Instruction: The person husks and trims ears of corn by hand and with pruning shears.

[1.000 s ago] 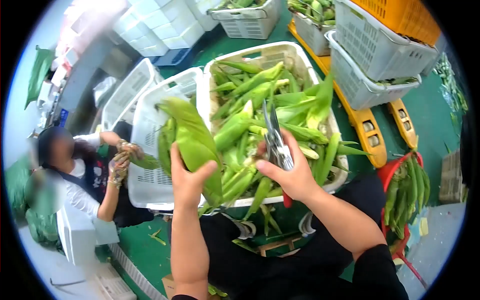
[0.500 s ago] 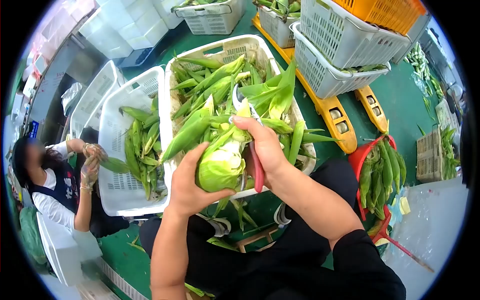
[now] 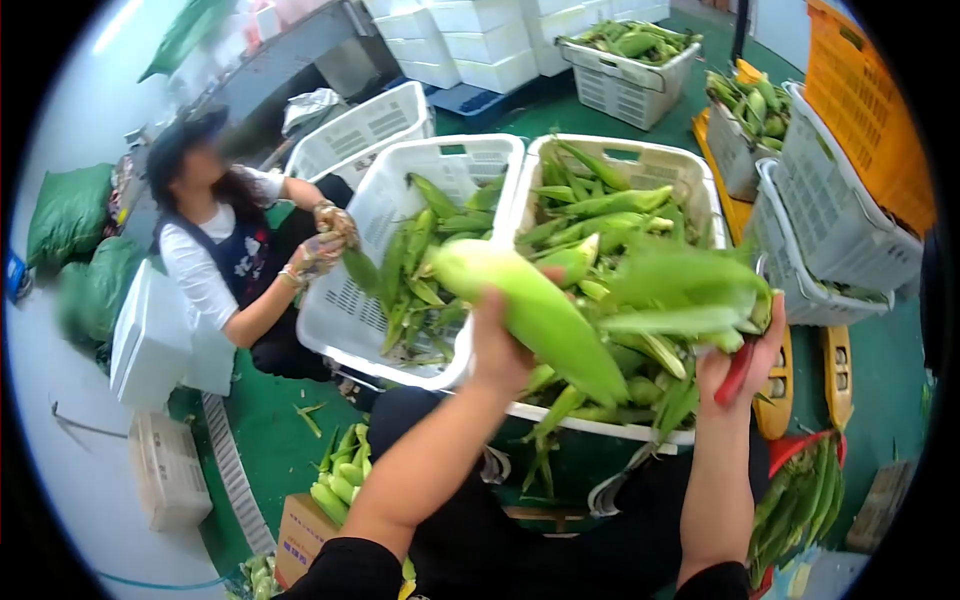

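My left hand (image 3: 497, 345) is closed around an ear of corn (image 3: 548, 318) with a smooth pale-green husk, tilted over the crates. My right hand (image 3: 760, 350), off to the right, grips the red handle of a sickle (image 3: 736, 374). Loose green husk leaves (image 3: 685, 285), blurred by motion, hang at the same hand and hide most of the blade. Beneath both hands stands a cream crate (image 3: 708, 190) heaped with green corn and husks. Against it on the left is a white crate (image 3: 400, 160) with more green ears inside.
A co-worker (image 3: 225, 235) in gloves sits at the left, handling a green ear. Stacked crates (image 3: 850, 170) and a yellow pallet jack (image 3: 838, 375) stand at the right. A red container (image 3: 800, 445) of husks is at lower right, a cardboard box (image 3: 303, 535) at lower left.
My hands have moved apart: the left holds the corn, the right has gone rightward with the sickle and husk leaves. The camera view has turned left.
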A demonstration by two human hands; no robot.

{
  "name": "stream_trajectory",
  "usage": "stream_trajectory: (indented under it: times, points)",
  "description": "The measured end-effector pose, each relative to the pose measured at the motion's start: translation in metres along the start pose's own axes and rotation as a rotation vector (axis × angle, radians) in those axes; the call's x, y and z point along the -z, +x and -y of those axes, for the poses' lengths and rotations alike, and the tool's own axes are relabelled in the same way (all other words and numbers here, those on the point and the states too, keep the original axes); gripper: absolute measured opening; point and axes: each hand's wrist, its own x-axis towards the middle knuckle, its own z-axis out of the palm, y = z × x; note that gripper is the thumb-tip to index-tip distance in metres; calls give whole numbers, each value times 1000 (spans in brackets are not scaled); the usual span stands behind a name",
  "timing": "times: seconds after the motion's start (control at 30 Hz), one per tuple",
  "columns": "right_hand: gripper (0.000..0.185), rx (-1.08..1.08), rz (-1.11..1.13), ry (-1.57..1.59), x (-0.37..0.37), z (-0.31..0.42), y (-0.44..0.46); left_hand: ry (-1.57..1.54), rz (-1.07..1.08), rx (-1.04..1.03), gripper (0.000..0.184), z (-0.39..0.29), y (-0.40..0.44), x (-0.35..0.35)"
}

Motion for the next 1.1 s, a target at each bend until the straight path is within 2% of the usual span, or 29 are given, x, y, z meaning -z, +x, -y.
stream_trajectory:
  times: [0.03,0.07,0.1,0.13,0.2,0.23,0.27,0.33,0.37,0.4,0.47,0.5,0.57,0.6,0.63,0.67,0.7,0.73,0.77,0.8,0.83,0.9,0.93,0.97,1.03,1.07,1.1]
  points:
    - [40,36,-127,-75,3,6,7,-157,-54,-1,87,-7,13,18]
    - [38,70,-243,-140,3,9,15,-169,-116,-14,84,-21,18,23]
    - [45,197,-350,-584,6,9,18,-149,-190,-22,84,-36,20,20]
    - [54,212,-437,-1045,2,8,18,-123,-191,-41,83,-39,19,26]
    - [56,579,-263,-1479,11,-2,15,-69,-188,-70,80,-39,15,41]
    - [58,537,-174,-1348,5,-8,10,-53,-227,-35,76,-36,10,41]
    - [59,497,-97,-1228,-3,-16,2,63,-159,-33,77,-31,5,38]
    - [60,-14,-20,-1026,-27,-32,-15,267,-8,-10,78,-12,-5,28]
    - [63,-78,37,-893,-23,-53,-18,263,15,18,71,3,-6,26]
    - [69,-141,95,-829,-25,-70,-20,459,10,-73,69,20,-6,19]
    - [78,-174,184,-942,-25,-90,-25,865,12,-301,65,43,-3,7]
    - [79,-191,146,-881,-25,-87,-26,943,-40,-425,49,49,1,1]
    - [82,-230,93,-759,-27,-82,-23,877,-153,-306,45,51,12,2]
    - [81,-184,47,-722,-24,-83,-20,843,-211,-251,43,49,20,2]
    - [81,-138,-3,-682,-16,-86,-18,854,-306,-130,43,40,25,-3]
    - [80,-92,-55,-641,-10,-87,-17,697,-420,48,39,28,32,-11]
    - [76,-66,-92,-598,-6,-77,-12,811,-434,2,40,30,50,19]
    - [67,28,-82,-530,-3,-67,-5,925,-450,-38,49,35,61,49]
    - [62,66,-84,-475,0,-54,0,1277,-538,-25,65,35,56,51]
    - [57,112,-73,-417,0,-41,6,1628,-621,-27,85,31,54,45]
    - [55,123,-34,-364,-2,-32,8,1767,-500,-209,115,21,45,34]
    - [55,106,56,-296,-6,-24,7,1607,-132,-663,121,6,26,7]
    - [58,64,49,-291,-12,-29,1,1170,171,-507,128,5,15,-7]
    - [57,44,73,-325,-17,-38,-8,966,395,-359,124,16,9,-11]
    - [53,-18,111,-484,-11,-61,-23,1081,436,-178,106,10,-11,-25]
    - [48,-57,147,-494,-15,-59,-21,896,351,-60,100,0,-20,-29]
    - [46,-97,183,-505,-18,-57,-19,850,245,-77,98,-18,-32,-28]
